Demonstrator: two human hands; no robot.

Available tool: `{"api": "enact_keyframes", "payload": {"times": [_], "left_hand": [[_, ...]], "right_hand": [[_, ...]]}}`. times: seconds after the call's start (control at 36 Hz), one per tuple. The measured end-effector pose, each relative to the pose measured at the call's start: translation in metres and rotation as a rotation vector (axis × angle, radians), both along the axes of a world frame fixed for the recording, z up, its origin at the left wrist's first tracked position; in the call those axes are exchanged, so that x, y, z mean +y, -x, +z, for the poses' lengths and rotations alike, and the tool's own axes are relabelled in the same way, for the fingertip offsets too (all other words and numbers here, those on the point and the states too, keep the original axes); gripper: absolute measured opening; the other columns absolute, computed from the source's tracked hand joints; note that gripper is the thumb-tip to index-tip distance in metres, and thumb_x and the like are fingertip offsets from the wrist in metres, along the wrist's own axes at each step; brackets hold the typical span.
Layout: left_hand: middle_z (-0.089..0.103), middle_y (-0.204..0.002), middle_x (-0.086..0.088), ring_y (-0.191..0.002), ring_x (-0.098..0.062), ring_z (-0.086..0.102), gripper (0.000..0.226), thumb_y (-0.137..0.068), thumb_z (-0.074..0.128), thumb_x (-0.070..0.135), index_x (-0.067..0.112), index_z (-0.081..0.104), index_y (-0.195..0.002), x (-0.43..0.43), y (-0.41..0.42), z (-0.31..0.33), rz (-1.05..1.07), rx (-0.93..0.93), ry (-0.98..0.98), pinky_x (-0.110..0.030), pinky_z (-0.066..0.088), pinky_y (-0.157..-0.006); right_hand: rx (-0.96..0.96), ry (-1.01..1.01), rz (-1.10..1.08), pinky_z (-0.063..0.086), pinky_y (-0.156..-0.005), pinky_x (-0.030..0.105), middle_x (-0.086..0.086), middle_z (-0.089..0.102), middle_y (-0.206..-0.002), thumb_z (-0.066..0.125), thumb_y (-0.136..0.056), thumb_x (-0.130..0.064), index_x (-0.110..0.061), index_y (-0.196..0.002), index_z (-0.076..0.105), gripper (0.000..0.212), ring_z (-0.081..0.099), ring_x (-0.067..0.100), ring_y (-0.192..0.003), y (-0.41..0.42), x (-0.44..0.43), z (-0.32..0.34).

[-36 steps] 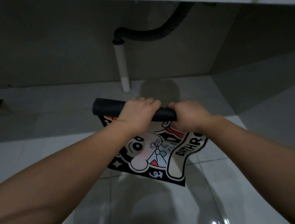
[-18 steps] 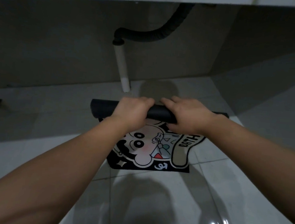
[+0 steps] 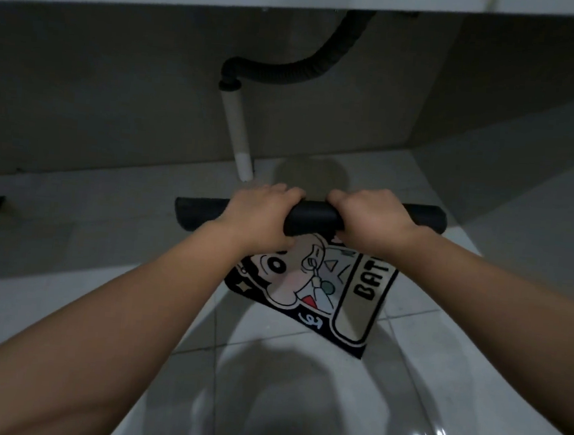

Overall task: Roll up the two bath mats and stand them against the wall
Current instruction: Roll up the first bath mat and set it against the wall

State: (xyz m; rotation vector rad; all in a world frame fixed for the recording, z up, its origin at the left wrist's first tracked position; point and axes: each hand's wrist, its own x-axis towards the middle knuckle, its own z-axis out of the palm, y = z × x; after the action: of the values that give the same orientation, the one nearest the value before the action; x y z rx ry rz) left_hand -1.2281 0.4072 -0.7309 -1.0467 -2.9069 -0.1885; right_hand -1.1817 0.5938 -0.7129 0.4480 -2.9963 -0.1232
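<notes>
Head view: left hand (image 3: 261, 217) and right hand (image 3: 374, 220), fingers curled around the black-backed, cartoon-printed bath mat (image 3: 316, 216), hold its half-made roll above the pale tiled floor (image 3: 424, 331) — printed tail dangling. An uneven grip could let the roll skew or loosen.

**Black roll, cartoon print, grey room**

The bath mat (image 3: 311, 281) is black on its rolled backing; its printed face shows a cartoon figure in cream, pink and red with black outlines, and black letters "BAT" on a beige band. The floor (image 3: 299, 390) is glossy pale grey tile. The hose (image 3: 303, 74) is black, the pipe (image 3: 237, 134) white.
</notes>
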Motion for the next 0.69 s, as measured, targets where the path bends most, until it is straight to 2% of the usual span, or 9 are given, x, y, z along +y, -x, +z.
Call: {"api": "enact_keyframes", "payload": {"times": [0.11,0.17,0.22,0.28,0.33,0.42,0.5,0.58,0.69], "left_hand": [[0.058,-0.124,0.001,-0.105,-0.023,0.058,0.082,-0.065,0.076,0.044,0.028,0.037,-0.136,-0.002,0.004,0.007,0.038,-0.14,-0.035,-0.032,0.047,-0.08],[0.063,-0.111,0.001,-0.097,-0.023,0.06,0.067,-0.067,0.074,0.036,0.03,0.046,-0.127,-0.002,0.002,0.009,0.046,-0.176,-0.039,-0.03,0.047,-0.074],[0.063,-0.094,0.001,-0.089,-0.024,0.061,0.042,-0.071,0.068,0.028,0.029,0.053,-0.11,-0.002,0.0,0.011,0.051,-0.141,-0.024,-0.03,0.042,-0.065],[0.063,-0.09,-0.001,-0.086,-0.026,0.061,0.029,-0.076,0.063,0.023,0.025,0.054,-0.104,-0.003,-0.003,0.009,0.042,-0.024,0.002,-0.031,0.04,-0.062],[0.064,-0.096,-0.002,-0.087,-0.026,0.061,0.028,-0.08,0.06,0.021,0.022,0.054,-0.107,-0.003,-0.006,0.003,0.027,0.107,0.026,-0.032,0.039,-0.062],[0.064,-0.097,-0.003,-0.087,-0.028,0.061,0.034,-0.076,0.064,0.018,0.019,0.056,-0.108,-0.002,-0.011,-0.004,-0.032,0.259,-0.008,-0.034,0.039,-0.063],[0.066,-0.082,-0.007,-0.073,-0.032,0.062,0.038,-0.062,0.072,0.012,0.013,0.063,-0.099,0.001,-0.011,-0.007,-0.091,0.371,-0.068,-0.035,0.04,-0.059],[0.065,-0.081,-0.007,-0.073,-0.032,0.062,0.038,-0.062,0.071,0.012,0.013,0.063,-0.099,0.004,-0.01,-0.008,-0.096,0.404,-0.08,-0.035,0.04,-0.061],[0.061,-0.105,-0.004,-0.095,-0.029,0.058,0.049,-0.071,0.068,0.025,0.019,0.053,-0.117,0.007,-0.009,-0.005,-0.059,0.255,0.006,-0.037,0.041,-0.074]], "right_hand": [[0.192,-0.082,0.095,0.032,-0.059,0.032,0.005,0.061,-0.092,0.057,-0.085,-0.02,-0.015,-0.106,0.053,0.022,0.06,0.027,-0.077,-0.006,-0.001,-0.002],[0.242,-0.109,0.114,0.033,-0.058,0.034,0.007,0.062,-0.086,0.062,-0.08,-0.018,-0.012,-0.105,0.057,0.026,0.06,0.029,-0.071,-0.005,-0.001,-0.006],[0.258,-0.132,0.119,0.038,-0.058,0.035,0.01,0.064,-0.086,0.069,-0.076,-0.017,-0.01,-0.115,0.058,0.042,0.06,0.031,-0.069,-0.003,0.0,-0.011],[0.15,-0.124,0.112,0.044,-0.067,0.038,0.01,0.063,-0.099,0.07,-0.077,-0.024,-0.012,-0.131,0.049,0.059,0.061,0.032,-0.081,-0.001,0.0,-0.01],[-0.064,-0.048,0.058,0.044,-0.075,0.036,0.006,0.059,-0.11,0.067,-0.079,-0.038,-0.021,-0.138,0.041,0.067,0.059,0.029,-0.094,0.0,0.0,-0.002],[-0.375,0.141,-0.042,0.047,-0.075,0.032,-0.001,0.058,-0.107,0.074,-0.07,-0.045,-0.032,-0.128,0.045,0.066,0.059,0.022,-0.094,0.003,0.001,0.011],[-0.562,0.322,-0.116,0.052,-0.079,0.035,-0.004,0.063,-0.103,0.08,-0.068,-0.035,-0.031,-0.123,0.049,0.063,0.062,0.019,-0.09,0.004,0.005,0.017],[-0.543,0.344,-0.15,0.05,-0.067,0.03,-0.004,0.064,-0.091,0.076,-0.072,-0.026,-0.03,-0.107,0.055,0.041,0.063,0.017,-0.082,0.003,0.005,0.016],[-0.297,0.156,-0.102,0.043,-0.063,0.03,-0.002,0.061,-0.084,0.066,-0.077,-0.025,-0.029,-0.103,0.055,0.028,0.06,0.021,-0.078,0.0,0.003,0.008]]}}
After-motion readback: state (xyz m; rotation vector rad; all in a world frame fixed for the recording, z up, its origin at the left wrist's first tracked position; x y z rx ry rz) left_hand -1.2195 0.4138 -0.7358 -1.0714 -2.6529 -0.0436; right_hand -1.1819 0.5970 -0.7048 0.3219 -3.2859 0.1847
